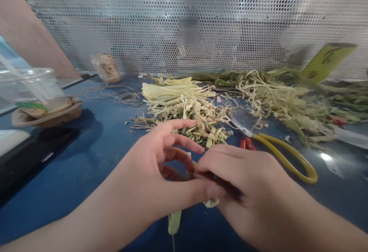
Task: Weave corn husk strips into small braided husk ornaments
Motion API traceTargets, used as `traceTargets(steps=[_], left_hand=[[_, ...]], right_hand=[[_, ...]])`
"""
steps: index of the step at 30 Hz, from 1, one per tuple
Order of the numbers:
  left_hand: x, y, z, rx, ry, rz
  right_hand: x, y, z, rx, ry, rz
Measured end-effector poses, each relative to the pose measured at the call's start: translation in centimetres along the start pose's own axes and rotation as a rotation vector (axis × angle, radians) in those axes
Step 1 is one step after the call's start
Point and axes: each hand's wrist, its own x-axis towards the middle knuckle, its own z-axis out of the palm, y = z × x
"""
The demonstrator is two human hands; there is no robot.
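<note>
My left hand (161,167) curls low over the table, its thumb and lower fingers closed on a small piece of pale corn husk (211,203) and its index finger stretched out. Against it, my right hand (244,179) is closed with its fingertips pinching the same piece. Most of the piece is hidden between the fingers. Below my left hand hangs a pale green husk end (174,223) with a thin stem; whether it joins the held piece is hidden. Just beyond the hands lies a heap of small twisted husk pieces (195,117).
Scissors (287,156) with yellow handles and a red-handled tool (247,144) lie right. Behind are flat husks (169,91), shredded husks (276,98), twine (126,96) and a clear bag (106,68). A plastic cup (31,87) stands left; a perforated metal panel (143,33) closes the back.
</note>
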Motion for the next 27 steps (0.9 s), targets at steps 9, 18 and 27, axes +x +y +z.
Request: traceTargets(steps=[9,18,27], left_hand=[[0.1,-0.5,0.8,0.077,-0.074,0.032],[-0.7,-0.6,-0.4,0.020,0.067,0.240],[-2.1,0.9,-0.3,0.420,0.256,0.331]], right_hand=[[0.3,-0.1,-0.3,-0.109,-0.039,-0.190],[0.5,0.1,-0.9,0.117,-0.021,-0.046],[0.6,0.2,-0.9,0.228,0.024,0.119]])
